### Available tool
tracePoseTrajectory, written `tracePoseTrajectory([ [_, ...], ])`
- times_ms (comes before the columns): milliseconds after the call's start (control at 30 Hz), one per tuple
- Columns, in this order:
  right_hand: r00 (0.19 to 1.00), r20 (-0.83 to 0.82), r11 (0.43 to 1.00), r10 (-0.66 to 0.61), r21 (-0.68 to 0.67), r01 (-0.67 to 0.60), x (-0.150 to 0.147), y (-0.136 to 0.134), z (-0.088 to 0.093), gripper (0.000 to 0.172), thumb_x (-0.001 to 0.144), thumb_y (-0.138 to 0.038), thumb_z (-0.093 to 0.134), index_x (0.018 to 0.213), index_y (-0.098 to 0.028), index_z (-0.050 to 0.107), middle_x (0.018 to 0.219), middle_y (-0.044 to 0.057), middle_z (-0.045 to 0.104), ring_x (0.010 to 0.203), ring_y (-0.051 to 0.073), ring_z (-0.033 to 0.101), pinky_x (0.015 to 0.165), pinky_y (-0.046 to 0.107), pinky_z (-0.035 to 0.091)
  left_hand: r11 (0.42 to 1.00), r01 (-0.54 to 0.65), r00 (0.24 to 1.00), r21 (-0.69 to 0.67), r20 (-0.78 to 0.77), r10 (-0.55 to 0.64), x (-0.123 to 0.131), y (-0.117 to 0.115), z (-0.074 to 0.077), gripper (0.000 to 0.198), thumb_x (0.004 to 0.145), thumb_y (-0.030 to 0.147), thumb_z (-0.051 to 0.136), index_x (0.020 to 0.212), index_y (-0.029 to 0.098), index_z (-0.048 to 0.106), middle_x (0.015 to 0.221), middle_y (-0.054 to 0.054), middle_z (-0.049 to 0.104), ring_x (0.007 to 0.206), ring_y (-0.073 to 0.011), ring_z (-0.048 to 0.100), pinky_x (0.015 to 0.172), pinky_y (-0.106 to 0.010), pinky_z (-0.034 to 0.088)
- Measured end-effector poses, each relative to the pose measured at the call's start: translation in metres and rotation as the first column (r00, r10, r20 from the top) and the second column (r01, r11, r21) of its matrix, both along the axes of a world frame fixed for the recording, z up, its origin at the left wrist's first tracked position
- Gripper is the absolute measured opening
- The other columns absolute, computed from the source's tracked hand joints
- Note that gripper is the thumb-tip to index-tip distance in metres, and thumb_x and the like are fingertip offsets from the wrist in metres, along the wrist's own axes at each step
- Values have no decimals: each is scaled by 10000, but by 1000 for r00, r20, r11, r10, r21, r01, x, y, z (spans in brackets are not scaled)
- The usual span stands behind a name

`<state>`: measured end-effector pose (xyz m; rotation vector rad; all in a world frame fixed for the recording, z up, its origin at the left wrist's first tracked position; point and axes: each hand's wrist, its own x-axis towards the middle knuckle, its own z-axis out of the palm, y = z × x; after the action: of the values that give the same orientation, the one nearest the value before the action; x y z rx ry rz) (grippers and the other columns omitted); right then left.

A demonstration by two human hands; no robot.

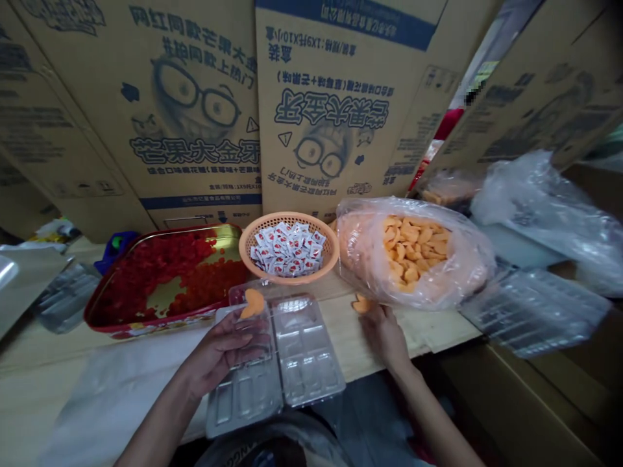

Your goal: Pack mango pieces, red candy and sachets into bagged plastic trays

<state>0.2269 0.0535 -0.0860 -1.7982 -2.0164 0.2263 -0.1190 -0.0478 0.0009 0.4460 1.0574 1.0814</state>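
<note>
My left hand (228, 347) pinches an orange candy piece (253, 303), notched on one side, over the left part of a clear plastic tray (307, 353). The tray's moulded compartments look bare on the right side. My right hand (386, 331) has its fingertips closed on another orange candy piece (361, 303), just in front of a clear plastic bag (467, 259). Through the bag's opening many similar candy pieces (417, 243) show. The right fingertips are partly hidden behind the hand.
An orange basket (246, 256) of small white sachets (287, 250) stands behind the tray. To its left lies a red tin (95, 311) with red and orange bits. Printed cardboard boxes (331, 39) form a wall behind. More clear trays (533, 311) overhang the right edge.
</note>
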Motion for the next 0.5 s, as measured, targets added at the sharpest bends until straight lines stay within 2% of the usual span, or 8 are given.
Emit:
tracePoseTrajectory([
  [100, 994, 75, 997, -74, 18, 73, -6, 5, 1, 409, 830, -322, 453, 1192, -131, 451, 1182, 190, 498, 948, 287, 562, 712, 372, 459, 1000, -9, 1000, 1, -5, 9, 0, -2, 2, 508, 642, 45, 691, 1088, 164, 479, 1042, -97, 667, 888, -241, 661, 721, -315, 552],
  [167, 996, 80, 999, -38, 27, 36, -10, 11, 3, 427, 841, -359, 444, 1188, -112, 464, 1200, 205, 489, 985, 297, 550, 729, 374, 456, 1000, -23, 1000, -2, -4, 23, 0, -4, 2, 492, 636, 43, 692, 1069, 163, 493, 1044, -90, 666, 885, -241, 662, 717, -314, 551],
  [233, 995, 104, 1000, -1, -2, 1, -11, 16, 2, 359, 846, -310, 429, 1139, -119, 513, 1180, 197, 510, 995, 289, 548, 734, 362, 451, 999, -38, 999, -3, 2, 38, 1, -5, 2, 474, 639, 39, 685, 1059, 162, 502, 1041, -88, 667, 894, -241, 659, 729, -320, 547],
  [333, 991, 129, 999, 38, -33, -34, -11, 22, 1, 258, 832, -208, 398, 997, -153, 589, 1022, 153, 592, 895, 257, 583, 708, 343, 441, 999, -39, 999, 12, 21, 38, 2, -8, 1, 476, 644, 36, 674, 1071, 156, 501, 1046, -106, 665, 925, -254, 649, 762, -347, 535],
  [433, 994, -45, 995, 101, 8, -101, -20, 24, 14, 213, 826, -264, 404, 831, -189, 603, 800, 96, 616, 728, 234, 582, 638, 340, 428, 999, -41, 998, 24, 43, 40, 0, -12, 0, 493, 640, 40, 673, 1083, 161, 494, 1068, -122, 656, 924, -266, 648, 770, -373, 526],
  [500, 943, -285, 983, 169, -18, -181, -38, 20, 39, 241, 819, -360, 429, 731, -196, 583, 622, 47, 557, 598, 203, 534, 563, 320, 406, 999, -35, 998, 28, 51, 33, -1, -14, -1, 500, 641, 47, 672, 1086, 172, 484, 1085, -126, 648, 918, -267, 650, 758, -375, 525],
])
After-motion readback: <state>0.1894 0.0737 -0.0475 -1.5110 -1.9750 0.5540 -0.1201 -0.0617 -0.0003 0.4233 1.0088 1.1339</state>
